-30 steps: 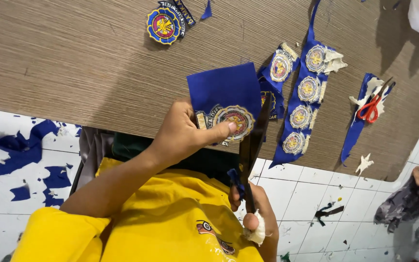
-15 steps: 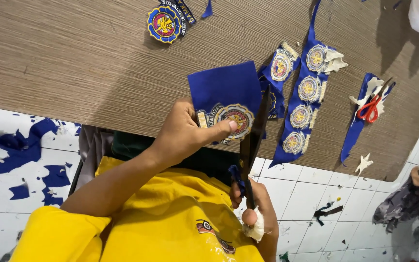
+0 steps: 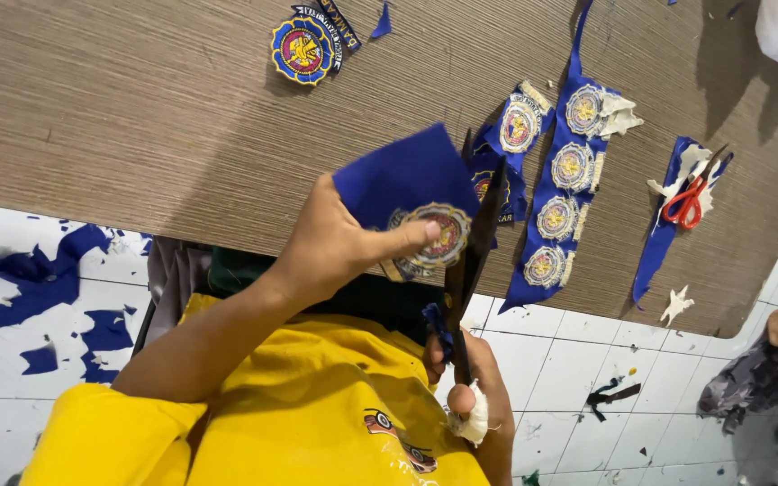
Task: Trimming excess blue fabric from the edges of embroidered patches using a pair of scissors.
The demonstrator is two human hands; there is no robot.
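Pinching blue fabric piece [image 3: 407,175] with round emblem, left hand [image 3: 335,243] clamps it from below-left. Right hand [image 3: 465,387] closed on dark scissors [image 3: 470,261], long axis running up from that hand, tips pointing away toward table [image 3: 137,117]; blades apparently parted around fabric edge.

Bare wooden tabletop [image 3: 137,135] lies open from nine to eleven o'clock of the left hand [image 3: 335,243]. At twelve a round patch [image 3: 303,47] sits alone. From one to three, the patch strip [image 3: 562,180] and red scissors [image 3: 686,202] crowd the way.
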